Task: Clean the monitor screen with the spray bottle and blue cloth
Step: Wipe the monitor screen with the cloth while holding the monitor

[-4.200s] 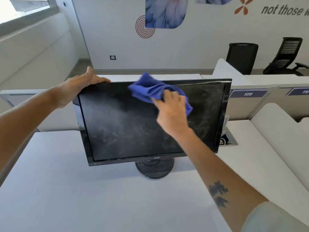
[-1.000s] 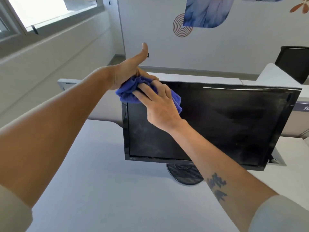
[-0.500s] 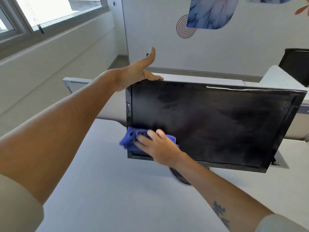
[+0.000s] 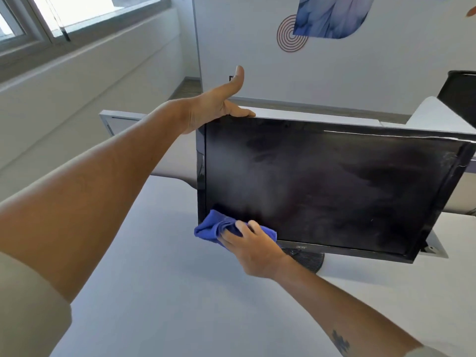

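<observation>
Two hands apart: left hand [image 4: 213, 106] flat atop monitor [image 4: 334, 181] corner, right hand [image 4: 253, 247] tight around blue cloth [image 4: 212, 229] at its bottom-left.

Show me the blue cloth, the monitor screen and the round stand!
blue cloth [image 4: 208, 229], head view, on its bunched left end.
monitor screen [image 4: 322, 186], head view, on the middle of the dark glass.
round stand [image 4: 311, 261], head view, on its ribbed base.

white tabletop [image 4: 159, 292] filled the lower view. window [image 4: 85, 11] ran along the upper left, bright outside. back wall carried a blue feather-like decal [image 4: 332, 14], concentric circles [image 4: 289, 36] at its lower left. black chair [image 4: 461, 91] at right edge, partly cut off. low white divider [image 4: 322, 115] stood behind the tabletop.
</observation>
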`<control>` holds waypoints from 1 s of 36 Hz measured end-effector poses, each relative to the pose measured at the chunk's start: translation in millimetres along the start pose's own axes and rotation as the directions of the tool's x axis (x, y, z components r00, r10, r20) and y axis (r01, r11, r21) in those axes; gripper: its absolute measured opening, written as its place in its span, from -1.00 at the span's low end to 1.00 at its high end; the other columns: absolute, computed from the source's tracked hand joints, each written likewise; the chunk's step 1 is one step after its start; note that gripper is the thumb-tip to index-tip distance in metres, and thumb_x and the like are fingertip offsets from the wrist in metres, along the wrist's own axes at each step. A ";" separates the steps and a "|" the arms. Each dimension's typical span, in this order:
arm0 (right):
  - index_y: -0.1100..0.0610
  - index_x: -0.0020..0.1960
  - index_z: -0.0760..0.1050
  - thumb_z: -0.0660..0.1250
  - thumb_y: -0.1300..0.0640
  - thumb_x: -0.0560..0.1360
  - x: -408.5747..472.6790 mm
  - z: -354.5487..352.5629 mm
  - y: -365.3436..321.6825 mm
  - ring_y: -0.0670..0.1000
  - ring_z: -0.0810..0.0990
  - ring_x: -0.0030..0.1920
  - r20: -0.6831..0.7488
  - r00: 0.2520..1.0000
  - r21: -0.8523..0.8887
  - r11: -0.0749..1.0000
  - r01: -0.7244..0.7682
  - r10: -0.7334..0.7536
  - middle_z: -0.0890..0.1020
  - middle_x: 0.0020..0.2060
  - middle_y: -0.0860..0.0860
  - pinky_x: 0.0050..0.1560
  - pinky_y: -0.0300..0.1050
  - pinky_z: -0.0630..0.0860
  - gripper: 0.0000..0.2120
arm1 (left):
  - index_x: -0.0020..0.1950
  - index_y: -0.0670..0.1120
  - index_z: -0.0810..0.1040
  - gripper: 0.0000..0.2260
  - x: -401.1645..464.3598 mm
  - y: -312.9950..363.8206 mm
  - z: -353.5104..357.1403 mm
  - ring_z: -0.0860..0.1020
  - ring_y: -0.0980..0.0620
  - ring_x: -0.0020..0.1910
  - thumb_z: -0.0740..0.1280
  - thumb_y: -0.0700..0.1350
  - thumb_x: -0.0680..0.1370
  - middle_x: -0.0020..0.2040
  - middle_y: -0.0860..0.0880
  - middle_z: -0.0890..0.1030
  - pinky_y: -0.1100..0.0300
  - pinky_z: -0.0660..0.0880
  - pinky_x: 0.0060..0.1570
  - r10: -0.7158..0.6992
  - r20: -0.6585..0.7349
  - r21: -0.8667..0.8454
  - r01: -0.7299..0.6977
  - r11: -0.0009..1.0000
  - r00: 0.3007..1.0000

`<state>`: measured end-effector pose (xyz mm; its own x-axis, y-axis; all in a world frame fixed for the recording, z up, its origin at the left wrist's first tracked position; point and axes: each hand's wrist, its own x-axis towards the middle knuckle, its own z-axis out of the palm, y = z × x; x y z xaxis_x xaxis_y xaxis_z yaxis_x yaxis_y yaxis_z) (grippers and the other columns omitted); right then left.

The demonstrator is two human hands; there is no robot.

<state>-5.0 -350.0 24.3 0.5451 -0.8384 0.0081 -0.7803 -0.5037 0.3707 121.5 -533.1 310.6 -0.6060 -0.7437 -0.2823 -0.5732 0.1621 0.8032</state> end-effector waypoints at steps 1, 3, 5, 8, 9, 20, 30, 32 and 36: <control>0.15 0.63 0.31 0.39 0.15 0.41 -3.3 1.7 -1.8 0.23 0.39 0.20 0.007 1.000 0.000 1.000 0.000 0.000 0.41 0.44 0.00 0.12 0.14 0.30 -0.21 | 0.78 0.06 0.18 -0.16 0.1 -0.5 0.2 0.10 0.00 0.78 -0.30 0.47 0.65 0.43 0.21 0.64 -0.25 -0.26 0.73 0.003 0.004 0.005 -0.003 1.000 1.000; 0.14 0.62 0.32 0.34 0.18 0.43 -6.3 0.9 -0.8 0.20 0.37 0.16 -0.011 1.000 -0.018 1.000 0.002 -0.003 0.43 0.42 0.00 0.08 0.11 0.26 -0.25 | 0.74 0.07 0.28 -0.15 0.6 -1.7 0.0 0.10 0.00 0.78 -0.30 0.48 0.64 0.53 0.16 0.59 -0.27 -0.26 0.73 0.003 0.005 0.010 -0.004 1.000 1.000; 0.11 0.63 0.33 0.20 0.20 0.46 -6.2 -3.3 9.4 0.18 0.37 0.12 -0.037 0.999 -0.073 0.997 0.022 -0.024 0.44 0.42 -0.02 0.04 0.09 0.25 -0.29 | 0.71 0.08 0.37 -0.14 1.1 -3.0 -0.6 0.11 0.01 0.77 -0.29 0.49 0.64 0.56 0.16 0.56 -0.27 -0.27 0.73 0.001 0.002 0.014 -0.001 1.000 1.000; 0.03 0.62 0.34 0.22 0.18 0.49 -2.5 -16.3 38.1 0.21 0.39 0.19 -0.129 0.991 -0.167 0.986 0.006 -0.028 0.45 0.46 -0.04 0.08 0.12 0.31 -0.32 | 0.60 0.16 0.53 -0.10 3.1 -4.2 -0.4 0.08 0.02 0.78 -0.27 0.56 0.59 0.66 0.15 0.44 -0.30 -0.31 0.71 0.001 0.020 0.040 -0.002 0.999 1.000; 0.00 0.63 0.33 0.21 0.20 0.50 -1.0 -23.8 49.7 0.22 0.40 0.21 -0.185 0.983 -0.175 0.984 -0.042 0.009 0.46 0.48 -0.05 0.10 0.13 0.33 -0.32 | 0.55 0.18 0.57 -0.07 3.8 -5.0 -0.6 0.06 0.02 0.78 -0.26 0.60 0.54 0.69 0.15 0.39 -0.31 -0.32 0.70 0.002 0.026 0.049 -0.003 0.999 1.000; -0.07 0.63 0.35 0.25 0.18 0.54 -5.4 -65.0 117.9 0.25 0.41 0.36 -0.438 0.769 0.064 0.870 -0.489 0.465 0.44 0.55 -0.13 0.24 0.22 0.37 -0.35 | 0.38 0.30 0.69 0.16 10.3 -12.3 -5.4 0.07 0.10 0.76 -0.11 0.86 0.06 0.63 0.27 0.45 -0.28 -0.34 0.69 0.027 0.072 0.065 -0.031 0.997 0.997; 0.04 0.62 0.30 -0.11 0.15 0.67 -85.4 34.4 57.5 0.20 0.49 0.40 -0.064 0.996 -0.221 0.974 0.042 -0.058 0.35 0.58 -0.08 0.29 0.12 0.28 -0.45 | 0.42 0.29 0.66 0.01 7.7 -12.2 -3.4 0.05 0.07 0.77 -0.14 0.74 0.26 0.48 0.39 0.49 -0.30 -0.31 0.70 0.010 0.048 0.042 -0.012 0.999 0.999; 0.05 0.64 0.29 -0.05 0.23 0.58 -87.3 26.7 74.0 0.19 0.47 0.31 -0.161 0.987 -0.270 0.962 -0.038 -0.006 0.36 0.54 -0.08 0.22 0.10 0.31 -0.37 | 0.38 0.29 0.69 0.01 8.8 -12.1 -3.3 0.05 0.05 0.77 -0.15 0.74 0.26 0.67 0.23 0.38 -0.30 -0.30 0.70 0.011 0.037 0.045 -0.012 0.999 0.999; -0.04 0.63 0.33 0.26 0.14 0.54 -82.6 -6.7 125.7 0.22 0.42 0.28 -0.386 0.904 -0.280 0.910 -0.306 0.185 0.25 0.55 -0.01 0.16 0.18 0.35 -0.35 | 0.32 0.32 0.72 0.08 9.2 -14.8 -4.3 0.07 0.07 0.77 -0.10 0.86 0.14 0.71 0.18 0.35 -0.28 -0.30 0.70 0.012 0.053 0.050 -0.015 0.999 0.999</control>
<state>-146.0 -342.6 76.5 0.4664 -0.7704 0.4348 -0.7911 -0.1432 0.5947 126.7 -545.2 298.4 -0.6415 -0.7061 -0.2999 -0.5908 0.2053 0.7802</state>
